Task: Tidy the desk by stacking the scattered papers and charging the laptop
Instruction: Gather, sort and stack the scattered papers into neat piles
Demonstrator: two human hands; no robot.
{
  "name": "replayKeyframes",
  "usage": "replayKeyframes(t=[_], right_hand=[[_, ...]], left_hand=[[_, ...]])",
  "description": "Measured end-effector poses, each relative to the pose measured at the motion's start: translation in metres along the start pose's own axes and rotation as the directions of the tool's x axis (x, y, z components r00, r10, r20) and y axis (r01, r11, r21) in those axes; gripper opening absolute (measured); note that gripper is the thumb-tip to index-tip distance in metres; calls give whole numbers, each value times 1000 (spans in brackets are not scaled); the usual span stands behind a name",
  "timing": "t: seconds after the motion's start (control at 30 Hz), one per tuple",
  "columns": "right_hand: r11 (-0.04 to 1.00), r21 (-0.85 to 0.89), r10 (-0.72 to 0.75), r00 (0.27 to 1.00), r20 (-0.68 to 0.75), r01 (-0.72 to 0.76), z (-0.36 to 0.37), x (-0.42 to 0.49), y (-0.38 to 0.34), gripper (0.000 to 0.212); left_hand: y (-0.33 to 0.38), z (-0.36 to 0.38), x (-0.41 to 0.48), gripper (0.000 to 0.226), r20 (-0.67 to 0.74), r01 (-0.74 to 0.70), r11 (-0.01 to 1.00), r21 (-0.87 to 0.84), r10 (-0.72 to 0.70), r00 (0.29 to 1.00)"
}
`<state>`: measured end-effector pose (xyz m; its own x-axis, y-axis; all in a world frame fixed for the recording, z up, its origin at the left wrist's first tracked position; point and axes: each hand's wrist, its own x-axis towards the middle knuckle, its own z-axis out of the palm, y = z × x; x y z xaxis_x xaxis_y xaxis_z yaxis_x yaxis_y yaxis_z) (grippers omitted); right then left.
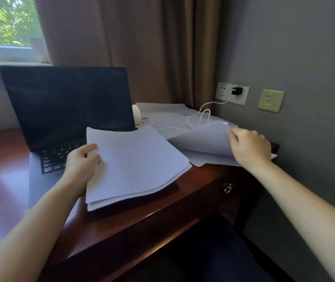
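A person at a wooden desk (182, 202) gathers paper. The left hand (81, 163) grips a stack of sheets (134, 165) by its left edge, lifted over the open laptop (65, 110) at left, likely to collect more. The right hand (249, 147) pinches a loose sheet (205, 137) at right, peeling it up. More scattered papers (170, 117) lie farther back under a white charging cable (201, 115), running from a wall charger (237, 91), not yet in the laptop

We look across a reddish-brown wooden table (182, 200) toward a grey wall (294, 47) with a white socket plate (223, 90) and a beige data port (271, 100); brown curtains (132, 37) hang beside a daylit window (6, 21) showing green foliage.
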<state>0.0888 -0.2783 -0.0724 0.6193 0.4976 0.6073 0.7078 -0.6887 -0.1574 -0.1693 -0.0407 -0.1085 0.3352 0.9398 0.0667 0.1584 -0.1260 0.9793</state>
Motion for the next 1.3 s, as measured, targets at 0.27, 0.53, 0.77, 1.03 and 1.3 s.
replayKeyframes(t=[0.27, 0.53, 0.77, 1.03, 1.3], right_hand=[[993, 41, -108, 991, -81, 111, -14, 25, -52, 25], [860, 504, -272, 905, 328, 76, 30, 30, -155, 39], [759, 640, -434, 642, 632, -116, 50, 5, -191, 30], [958, 287, -213, 745, 632, 30, 61, 29, -113, 47], [951, 249, -57, 690, 721, -182, 62, 28, -70, 73]], left_hand=[[1, 3, 0, 53, 29, 28, 1000, 0, -28, 999], [2, 7, -1, 58, 107, 51, 999, 18, -53, 993], [4, 9, 3, 64, 166, 63, 998, 24, -66, 984], [-4, 12, 5, 39, 174, -147, 915, 376, 86, 981], [-10, 13, 6, 68, 142, -139, 960, 244, 106, 984]])
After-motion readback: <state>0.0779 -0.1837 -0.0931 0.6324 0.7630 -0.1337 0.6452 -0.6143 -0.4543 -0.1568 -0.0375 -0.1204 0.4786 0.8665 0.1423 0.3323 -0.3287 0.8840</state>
